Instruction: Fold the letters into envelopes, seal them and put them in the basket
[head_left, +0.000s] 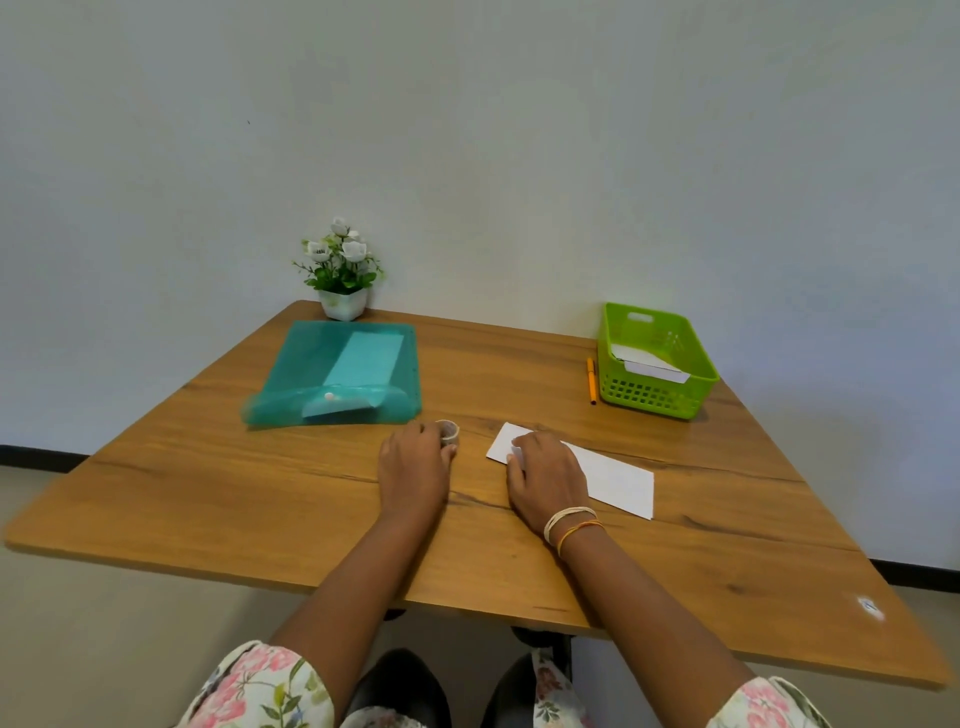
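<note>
Envelope (613, 475) blank under right hand (545, 478); left hand (413, 462) grips tape roll (448, 431).

Both hands palm-down, left hand (415, 462) fingers curled, right hand (545, 480) flat.

A wooden table (208, 493) stands against a plain pale wall (467, 130) (dark skirting (41, 457) below), over a beige floor (78, 649).

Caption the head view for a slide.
Left hand holds tape roll; right hand presses envelope on table.
</note>
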